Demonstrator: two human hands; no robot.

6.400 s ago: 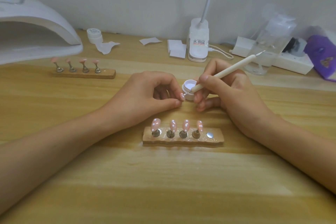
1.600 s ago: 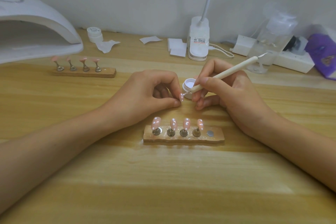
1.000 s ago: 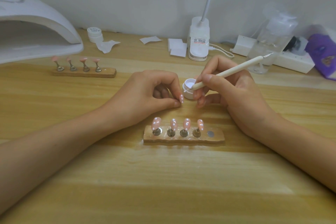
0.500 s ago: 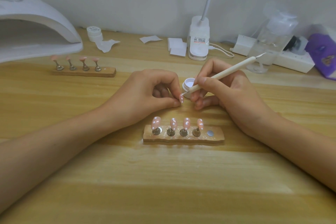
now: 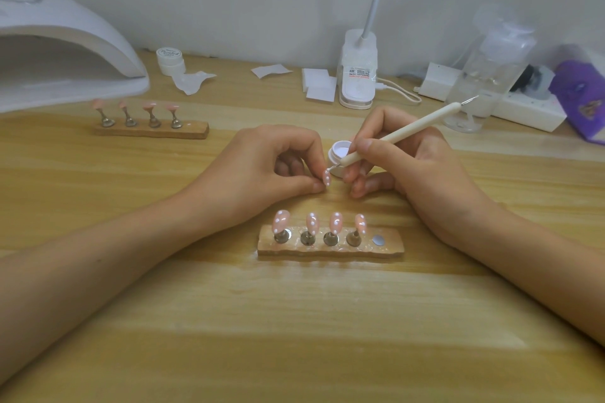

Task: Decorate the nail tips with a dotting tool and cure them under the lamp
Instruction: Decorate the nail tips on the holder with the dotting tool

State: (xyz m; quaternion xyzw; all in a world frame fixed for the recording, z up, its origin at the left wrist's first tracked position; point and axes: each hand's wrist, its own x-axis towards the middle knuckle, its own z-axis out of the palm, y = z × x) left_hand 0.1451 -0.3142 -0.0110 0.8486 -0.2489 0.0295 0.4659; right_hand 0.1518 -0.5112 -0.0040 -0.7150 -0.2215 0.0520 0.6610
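Head view: I see both hands meeting over one pink nail tip at mid-table.

The left hand [image 5: 262, 170] pinches the nail tip [image 5: 326, 177] between thumb and forefinger, the other fingers curled under; the right hand [image 5: 409, 167] grips the dotting tool [image 5: 402, 134] like a pen, its fine point touching the tip's upper end; I make out white dots on the tip; an open white pot [image 5: 339, 150] sits just behind; the near wooden holder [image 5: 327, 249] carries four dotted tips [image 5: 335, 221] and one bare magnet [image 5: 379, 240] at its right end; a far holder [image 5: 150, 129] with four plain pink tips lies by the curing lamp [image 5: 65, 52], far left.
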